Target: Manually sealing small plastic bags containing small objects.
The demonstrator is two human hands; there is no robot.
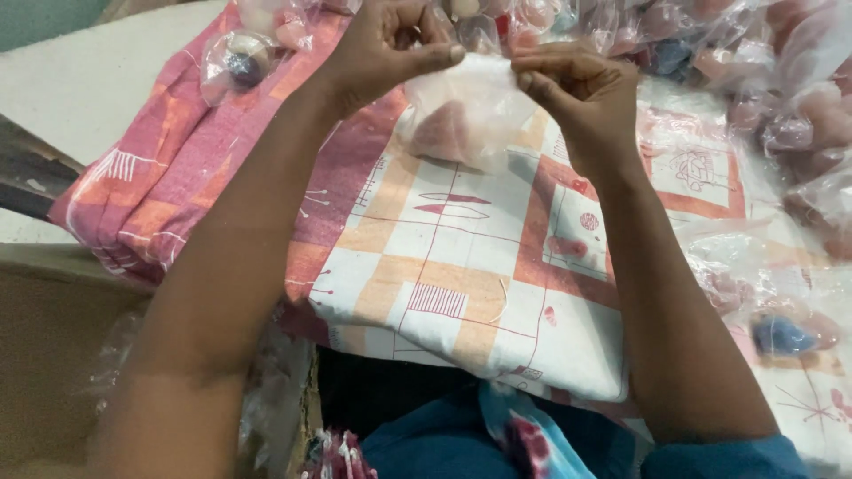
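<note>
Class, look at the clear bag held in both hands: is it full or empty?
Not empty: the bag shows a pinkish lump through the plastic. How full, cannot tell.

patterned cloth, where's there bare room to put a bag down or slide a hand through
The patterned cloth is bare in the middle, between the two forearms, below the clear bag held by the left hand and right hand. The pink folded part at the left is also mostly free. It is crowded along the top and right edges, where filled bags pile up.
</note>
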